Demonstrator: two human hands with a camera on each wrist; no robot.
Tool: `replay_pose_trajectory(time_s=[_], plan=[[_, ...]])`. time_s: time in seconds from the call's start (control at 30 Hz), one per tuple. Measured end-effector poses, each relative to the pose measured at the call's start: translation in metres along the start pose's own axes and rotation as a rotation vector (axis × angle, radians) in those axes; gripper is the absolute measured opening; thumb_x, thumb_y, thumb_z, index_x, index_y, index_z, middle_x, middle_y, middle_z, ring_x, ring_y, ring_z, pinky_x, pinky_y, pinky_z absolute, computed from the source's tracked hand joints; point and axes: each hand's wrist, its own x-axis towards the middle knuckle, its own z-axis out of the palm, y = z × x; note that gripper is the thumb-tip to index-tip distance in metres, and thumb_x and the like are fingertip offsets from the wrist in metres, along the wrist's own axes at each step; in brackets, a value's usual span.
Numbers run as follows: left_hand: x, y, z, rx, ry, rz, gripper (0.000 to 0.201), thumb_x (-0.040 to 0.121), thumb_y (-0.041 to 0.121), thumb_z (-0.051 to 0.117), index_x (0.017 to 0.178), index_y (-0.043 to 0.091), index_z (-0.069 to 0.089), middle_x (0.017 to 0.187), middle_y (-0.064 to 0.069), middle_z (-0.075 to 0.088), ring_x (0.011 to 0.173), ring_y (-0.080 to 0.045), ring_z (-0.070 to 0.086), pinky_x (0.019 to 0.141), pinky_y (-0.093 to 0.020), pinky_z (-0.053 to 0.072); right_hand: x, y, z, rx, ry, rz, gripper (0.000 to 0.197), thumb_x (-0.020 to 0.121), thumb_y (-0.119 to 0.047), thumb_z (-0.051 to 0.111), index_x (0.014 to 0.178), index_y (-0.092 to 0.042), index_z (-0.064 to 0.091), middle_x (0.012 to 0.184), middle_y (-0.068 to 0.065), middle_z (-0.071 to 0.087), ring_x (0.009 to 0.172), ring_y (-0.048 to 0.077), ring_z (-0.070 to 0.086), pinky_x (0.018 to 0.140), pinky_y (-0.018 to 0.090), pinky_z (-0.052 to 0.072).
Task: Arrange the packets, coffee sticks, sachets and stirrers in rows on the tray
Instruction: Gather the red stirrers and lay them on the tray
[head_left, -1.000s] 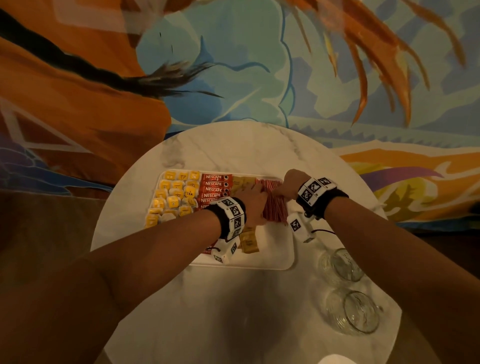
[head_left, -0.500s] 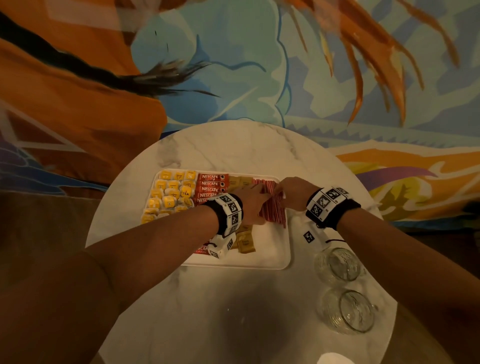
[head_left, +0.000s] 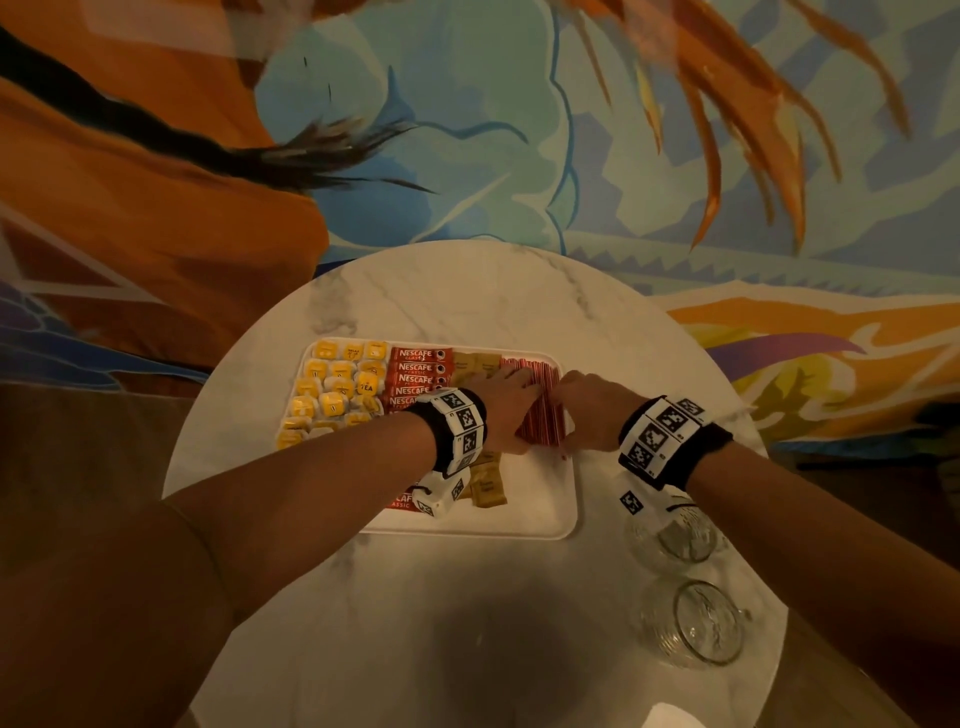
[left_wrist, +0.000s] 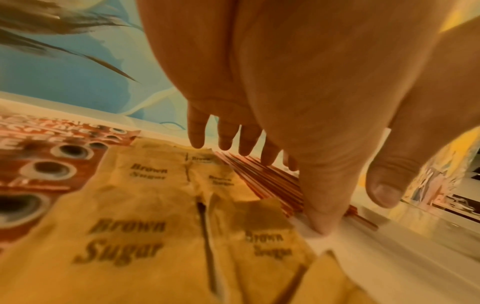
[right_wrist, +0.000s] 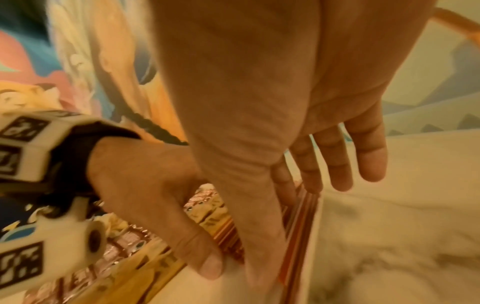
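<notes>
A white tray (head_left: 540, 514) holds yellow tea packets (head_left: 337, 384) at the left, red Nescafe coffee sticks (head_left: 415, 369), then brown sugar sachets (head_left: 485, 491) and a bundle of red stirrers (head_left: 543, 415) at the right. My left hand (head_left: 511, 410) lies with straight fingers along the bundle's left side. My right hand (head_left: 584, 410) flanks its right side, fingers straight too. In the left wrist view the left thumb presses the tray at the near ends of the stirrers (left_wrist: 265, 181), beside the sachets (left_wrist: 161, 226). The right wrist view shows the right thumb down along the stirrers (right_wrist: 303, 205).
The tray sits on a round white marble table (head_left: 467, 291). Two clear glasses (head_left: 680, 535) (head_left: 701, 623) stand just right of the tray, under my right forearm. A painted wall rises behind the table.
My right hand has slid back toward me along the right side of the stirrers. The left hand has stayed at their left side.
</notes>
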Motion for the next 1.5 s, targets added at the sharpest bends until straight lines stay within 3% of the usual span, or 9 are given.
replay_pose_trajectory(time_s=[0.23, 0.3, 0.4, 0.47, 0.7, 0.83, 1.0, 1.23, 1.5], plan=[[0.003, -0.007, 0.002, -0.013, 0.008, 0.009, 0.081, 0.074, 0.064, 0.067, 0.14, 0.021, 0.047, 0.14, -0.006, 0.046, 0.129, -0.03, 0.044, 0.105, -0.052, 0.044, 0.008, -0.016, -0.007, -0.091, -0.053, 0.041, 0.05, 0.071, -0.036, 0.084, 0.111, -0.012, 0.065, 0.109, 0.01, 0.064, 0.079, 0.021, 0.061, 0.07, 0.03, 0.054], [0.004, -0.008, 0.005, -0.019, 0.026, 0.007, 0.079, 0.073, 0.062, 0.069, 0.138, 0.021, 0.049, 0.138, -0.005, 0.048, 0.127, -0.029, 0.047, 0.105, -0.049, 0.045, 0.01, -0.019, -0.005, -0.103, -0.086, 0.064, 0.061, 0.068, -0.033, 0.088, 0.119, -0.012, 0.061, 0.116, 0.01, 0.062, 0.089, 0.023, 0.065, 0.075, 0.031, 0.056], [0.004, -0.009, 0.005, -0.037, 0.037, 0.014, 0.081, 0.074, 0.058, 0.072, 0.141, 0.02, 0.046, 0.146, -0.007, 0.045, 0.131, -0.028, 0.046, 0.109, -0.047, 0.042, 0.012, -0.025, 0.001, -0.129, -0.107, 0.107, 0.097, 0.062, -0.033, 0.092, 0.139, -0.009, 0.039, 0.131, 0.014, 0.049, 0.107, 0.029, 0.062, 0.081, 0.035, 0.056], [0.004, -0.01, 0.004, -0.045, 0.052, 0.021, 0.078, 0.075, 0.056, 0.074, 0.139, 0.02, 0.049, 0.142, -0.005, 0.048, 0.127, -0.027, 0.05, 0.107, -0.043, 0.045, 0.012, -0.029, 0.006, -0.163, -0.094, 0.134, 0.104, 0.06, -0.032, 0.093, 0.142, -0.007, 0.034, 0.133, 0.016, 0.044, 0.108, 0.031, 0.06, 0.085, 0.039, 0.057], [0.004, -0.012, 0.005, -0.079, 0.052, 0.032, 0.064, 0.077, 0.05, 0.075, 0.13, 0.018, 0.058, 0.127, -0.001, 0.056, 0.11, -0.023, 0.059, 0.098, -0.041, 0.052, 0.012, -0.033, 0.008, -0.119, 0.017, 0.178, 0.069, 0.08, -0.022, 0.079, 0.136, -0.007, 0.041, 0.131, 0.016, 0.044, 0.11, 0.032, 0.059, 0.085, 0.04, 0.052], [0.006, -0.013, 0.006, -0.103, 0.064, 0.038, 0.066, 0.076, 0.051, 0.075, 0.13, 0.018, 0.058, 0.129, -0.001, 0.056, 0.113, -0.022, 0.059, 0.099, -0.041, 0.052, 0.013, -0.033, 0.011, -0.068, 0.03, 0.16, 0.07, 0.079, -0.032, 0.078, 0.134, -0.008, 0.042, 0.128, 0.016, 0.048, 0.105, 0.031, 0.061, 0.081, 0.039, 0.053], [0.005, -0.015, 0.006, -0.109, 0.076, 0.044, 0.061, 0.077, 0.048, 0.076, 0.128, 0.018, 0.06, 0.13, -0.001, 0.058, 0.113, -0.022, 0.059, 0.099, -0.04, 0.052, 0.014, -0.029, 0.012, -0.024, 0.048, 0.163, 0.068, 0.082, -0.043, 0.073, 0.133, -0.009, 0.044, 0.128, 0.015, 0.049, 0.108, 0.031, 0.06, 0.087, 0.039, 0.054], [0.003, -0.014, 0.002, -0.052, 0.058, 0.04, 0.059, 0.075, 0.045, 0.079, 0.125, 0.019, 0.061, 0.12, 0.0, 0.061, 0.101, -0.02, 0.062, 0.089, -0.034, 0.055, 0.019, -0.034, 0.018, -0.098, 0.101, 0.115, 0.085, 0.074, -0.052, 0.078, 0.138, -0.012, 0.039, 0.133, 0.014, 0.046, 0.115, 0.032, 0.053, 0.092, 0.044, 0.053], [0.001, -0.017, 0.002, -0.089, 0.043, 0.019, 0.049, 0.079, 0.043, 0.077, 0.12, 0.018, 0.064, 0.117, 0.001, 0.062, 0.1, -0.02, 0.062, 0.09, -0.036, 0.055, 0.018, -0.033, 0.017, -0.086, 0.102, 0.109, 0.068, 0.082, -0.045, 0.073, 0.133, -0.01, 0.045, 0.133, 0.015, 0.046, 0.116, 0.032, 0.052, 0.094, 0.044, 0.052]])
